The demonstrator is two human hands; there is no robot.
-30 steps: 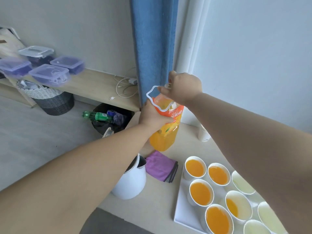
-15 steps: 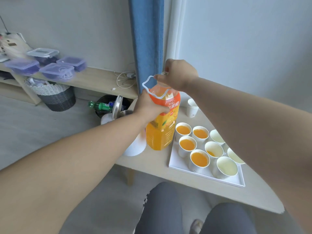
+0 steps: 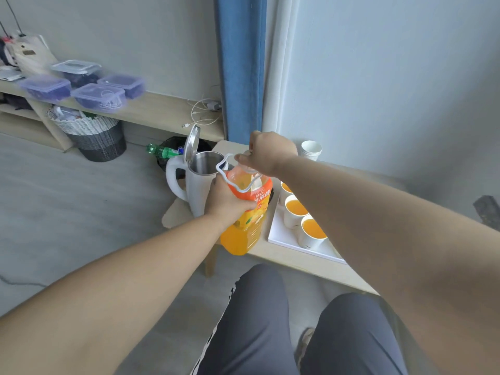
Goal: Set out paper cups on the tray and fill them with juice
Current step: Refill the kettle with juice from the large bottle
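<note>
Head view: left hand (image 3: 227, 197) grips the juice bottle (image 3: 249, 220) at its shoulder; right hand (image 3: 270, 152) curls round its top. Bottle upright between kettle (image 3: 194, 185) and tray (image 3: 281, 234). 3 filled paper cups (image 3: 311, 231) visible on the tray.

Both arms reach out front, left hand (image 3: 226, 197) gripping the juice bottle (image 3: 247, 228), right hand (image 3: 267, 152) curled over its top.

Soft, even daylight fills the room — shadows faint and diffuse. Wide-angle distortion stretches the lower edges; plastic boxes (image 3: 98, 97) at left are blurred, fringed with purple.
</note>
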